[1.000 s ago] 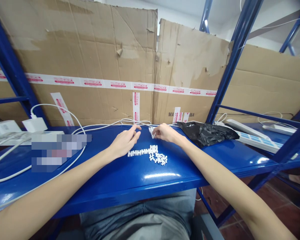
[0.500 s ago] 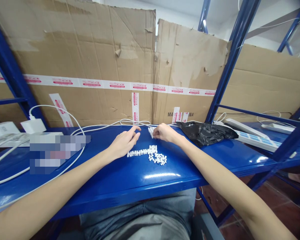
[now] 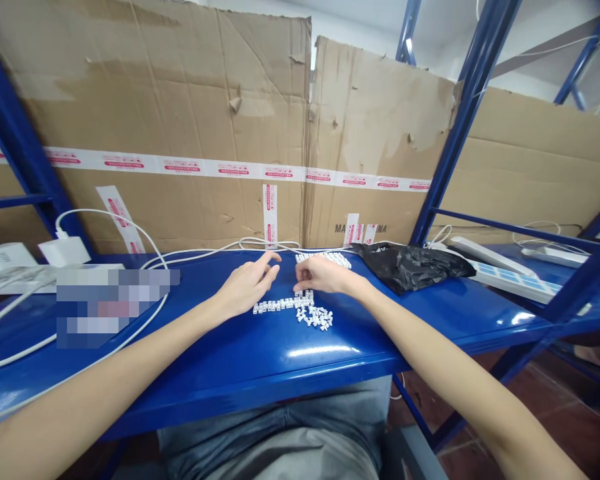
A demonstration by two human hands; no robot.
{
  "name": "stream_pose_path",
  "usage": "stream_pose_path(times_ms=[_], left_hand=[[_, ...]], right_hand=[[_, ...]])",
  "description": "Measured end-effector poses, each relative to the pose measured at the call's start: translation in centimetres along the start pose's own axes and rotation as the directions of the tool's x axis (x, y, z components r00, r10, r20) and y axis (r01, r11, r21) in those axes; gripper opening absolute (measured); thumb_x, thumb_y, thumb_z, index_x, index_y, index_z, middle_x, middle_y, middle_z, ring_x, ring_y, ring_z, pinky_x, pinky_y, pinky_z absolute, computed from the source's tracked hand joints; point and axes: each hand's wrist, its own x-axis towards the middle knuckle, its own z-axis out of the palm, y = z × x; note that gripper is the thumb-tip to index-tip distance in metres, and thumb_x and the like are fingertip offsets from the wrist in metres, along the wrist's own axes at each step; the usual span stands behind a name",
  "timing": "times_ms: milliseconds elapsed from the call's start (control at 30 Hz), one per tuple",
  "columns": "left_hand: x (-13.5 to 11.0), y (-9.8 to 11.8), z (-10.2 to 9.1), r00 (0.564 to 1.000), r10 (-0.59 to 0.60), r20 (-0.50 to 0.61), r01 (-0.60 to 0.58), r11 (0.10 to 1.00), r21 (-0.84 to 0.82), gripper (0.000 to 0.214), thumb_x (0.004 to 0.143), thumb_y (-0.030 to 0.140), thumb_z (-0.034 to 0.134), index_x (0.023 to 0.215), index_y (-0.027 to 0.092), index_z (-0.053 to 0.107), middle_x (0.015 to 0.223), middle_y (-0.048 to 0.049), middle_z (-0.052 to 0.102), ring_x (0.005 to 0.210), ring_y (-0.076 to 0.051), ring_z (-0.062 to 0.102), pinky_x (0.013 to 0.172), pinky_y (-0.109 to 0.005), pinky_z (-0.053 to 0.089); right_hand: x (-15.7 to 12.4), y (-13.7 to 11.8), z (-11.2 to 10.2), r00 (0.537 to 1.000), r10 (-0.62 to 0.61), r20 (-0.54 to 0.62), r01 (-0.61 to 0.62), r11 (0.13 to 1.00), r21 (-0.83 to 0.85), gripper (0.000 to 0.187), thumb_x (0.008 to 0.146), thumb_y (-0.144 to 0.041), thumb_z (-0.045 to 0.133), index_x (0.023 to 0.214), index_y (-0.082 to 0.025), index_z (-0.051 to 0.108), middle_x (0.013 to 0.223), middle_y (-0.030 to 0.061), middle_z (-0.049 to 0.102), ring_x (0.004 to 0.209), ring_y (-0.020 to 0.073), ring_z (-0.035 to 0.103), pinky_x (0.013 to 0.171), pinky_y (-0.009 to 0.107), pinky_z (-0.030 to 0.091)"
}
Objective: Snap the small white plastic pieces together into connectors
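My right hand is over the middle of the blue shelf, fingers curled together and pointing down. Its fingertips are at the left end of a short row of small white plastic pieces; anything between them is hidden. Just in front, a longer row of the same pieces runs to the left. A loose pile of small white plastic parts lies at its right end. Behind my right hand stands another line of white pieces, partly covered by it. My left hand rests left of the rows, fingers apart and holding nothing.
A crumpled black plastic bag lies to the right, beside long white strips. White chargers and cables occupy the left side. Taped cardboard closes off the back of the blue shelf.
My right hand has moved from the back line of white pieces toward me, to the short row. More of the back line now shows. My left hand has stayed in place.
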Motion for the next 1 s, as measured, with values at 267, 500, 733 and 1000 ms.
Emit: stream_pose_path(times_ms=[267,500,733,1000], left_hand=[[0.1,-0.2,0.2,1.0,-0.003,-0.018,0.001,0.996,-0.086,0.033,0.103,0.041,0.034,0.12,0.021,0.054,0.074,0.0011,0.065,0.066,-0.019,0.06,0.067,-0.032,0.043],[0.2,-0.2,0.4,0.998,0.017,-0.055,-0.027,0.985,-0.173,0.031,0.101,0.041,0.038,0.115,0.02,0.056,0.085,-0.0026,0.066,0.074,-0.019,0.061,0.07,-0.032,0.046],[0.5,-0.4,1.0,0.999,-0.046,0.018,0.049,0.867,-0.496,0.035,0.098,0.046,0.047,0.112,0.016,0.059,0.09,-0.0077,0.07,0.072,-0.02,0.065,0.056,-0.029,0.047],[0.5,-0.1,0.8,0.993,-0.12,-0.001,0.078,0.656,-0.751,0.035,0.084,0.039,0.07,0.104,0.011,0.069,0.072,-0.0063,0.071,0.062,-0.016,0.065,0.058,-0.027,0.05]], right_hand=[[0.1,-0.1,-0.1,0.999,-0.001,-0.032,-0.005,0.983,-0.184,0.01,0.083,-0.024,0.078,0.082,-0.014,0.076,0.076,0.004,0.07,0.063,0.0124,0.055,0.06,0.025,0.036],[0.1,-0.6,0.2,0.999,0.01,-0.043,-0.018,0.981,-0.192,0.014,0.082,-0.027,0.079,0.086,-0.016,0.073,0.08,0.0033,0.07,0.069,0.0135,0.057,0.064,0.025,0.037],[-0.1,-2.3,0.3,0.962,-0.112,-0.249,0.099,0.993,-0.063,0.007,0.087,-0.019,0.073,0.083,-0.015,0.068,0.079,0.0012,0.066,0.07,0.0126,0.055,0.068,0.025,0.04],[-0.8,-4.1,-0.7,0.913,-0.304,-0.272,0.32,0.947,0.016,0.003,0.089,-0.019,0.074,0.086,-0.017,0.073,0.104,0.0074,0.065,0.102,0.0189,0.06,0.092,0.034,0.046]])
